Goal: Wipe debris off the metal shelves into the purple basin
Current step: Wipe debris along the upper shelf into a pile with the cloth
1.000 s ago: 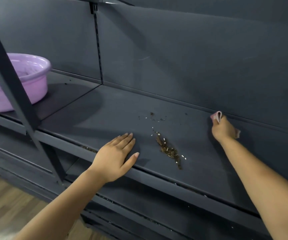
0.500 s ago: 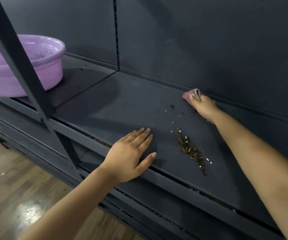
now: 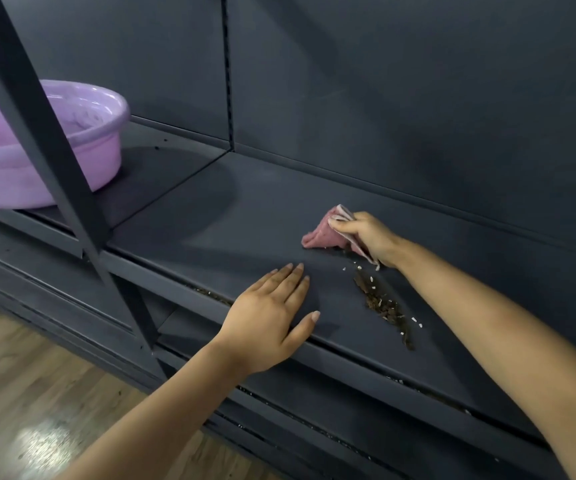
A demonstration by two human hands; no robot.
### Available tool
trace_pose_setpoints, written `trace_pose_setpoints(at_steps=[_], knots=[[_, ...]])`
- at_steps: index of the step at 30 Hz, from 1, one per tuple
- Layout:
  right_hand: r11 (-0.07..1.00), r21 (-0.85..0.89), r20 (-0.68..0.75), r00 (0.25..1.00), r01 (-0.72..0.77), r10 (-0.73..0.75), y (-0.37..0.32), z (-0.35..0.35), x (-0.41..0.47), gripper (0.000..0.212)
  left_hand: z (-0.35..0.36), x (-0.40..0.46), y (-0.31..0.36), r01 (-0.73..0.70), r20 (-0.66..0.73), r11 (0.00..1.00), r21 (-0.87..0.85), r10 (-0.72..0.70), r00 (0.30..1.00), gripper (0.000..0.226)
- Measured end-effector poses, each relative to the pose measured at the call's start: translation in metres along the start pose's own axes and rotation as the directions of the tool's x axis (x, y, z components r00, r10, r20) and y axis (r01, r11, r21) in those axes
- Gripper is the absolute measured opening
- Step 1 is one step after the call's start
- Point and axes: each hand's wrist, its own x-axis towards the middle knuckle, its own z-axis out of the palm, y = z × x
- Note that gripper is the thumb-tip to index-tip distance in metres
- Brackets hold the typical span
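Observation:
A dark metal shelf (image 3: 245, 216) runs across the view. On it lies a streak of brown debris with white grains (image 3: 383, 304), near the front edge. My right hand (image 3: 366, 237) grips a pink cloth (image 3: 324, 233) that touches the shelf just behind the streak's far end. My left hand (image 3: 272, 313) rests flat on the shelf's front edge, fingers straight, left of the debris. The purple basin (image 3: 99, 140) stands on the neighbouring shelf section at the far left, partly hidden by a slanted bar.
A dark slanted metal bar (image 3: 37, 109) crosses in front of the basin. The shelving's back panel (image 3: 418, 98) rises behind the shelf. A lower shelf (image 3: 314, 410) with crumbs along its seam sits beneath. Wooden floor (image 3: 37, 393) lies at the lower left.
My right hand has drawn the cloth away from the back wall, forward and to the left, up to the scattered grains. The left hand stays flat on the front edge.

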Motion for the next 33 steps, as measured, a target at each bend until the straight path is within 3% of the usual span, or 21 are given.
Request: trace_pose_setpoints(at_steps=[5,8,11,15,18,21,24,29,33], knots=[[0.992,0.121,0.063,0.998,0.023,-0.031,0.003,-0.002,-0.031,0.067,-0.001,0.0,0.0,-0.009,-0.002,1.0,0.028,0.009,1.0,0.074],[0.992,0.114,0.067,0.996,0.049,-0.057,0.015,-0.009,-0.044,0.1,-0.002,0.001,0.001,-0.014,-0.021,0.999,0.035,0.015,1.0,0.074],[0.991,0.122,0.036,0.997,0.057,-0.062,0.011,-0.011,-0.061,0.071,-0.002,0.001,0.0,-0.03,-0.031,0.999,0.031,0.031,0.999,0.074],[0.957,0.257,-0.124,0.987,0.131,-0.102,0.004,-0.031,-0.07,0.03,-0.001,0.007,-0.003,-0.08,-0.027,0.997,0.019,0.081,0.996,0.075],[0.909,0.386,-0.283,0.958,0.154,-0.042,0.008,-0.066,-0.067,0.033,0.0,0.012,-0.006,-0.105,-0.02,0.994,-0.012,0.105,0.994,0.076],[0.904,0.389,-0.492,0.869,0.177,0.042,0.029,-0.106,-0.056,0.036,0.002,0.013,-0.008,-0.118,-0.022,0.993,-0.007,0.118,0.993,0.076],[0.948,0.304,-0.622,0.774,0.093,0.123,0.048,-0.121,-0.051,0.028,0.004,0.012,-0.009,-0.123,-0.029,0.992,0.001,0.123,0.992,0.076],[0.987,0.148,-0.548,0.826,-0.058,0.13,0.058,-0.094,-0.044,0.032,0.005,0.013,-0.009,-0.13,-0.041,0.991,0.013,0.13,0.991,0.076],[0.99,0.142,-0.281,0.96,0.028,0.013,0.028,-0.048,-0.072,0.028,0.005,0.012,-0.007,-0.133,-0.063,0.99,0.035,0.135,0.989,0.075]])
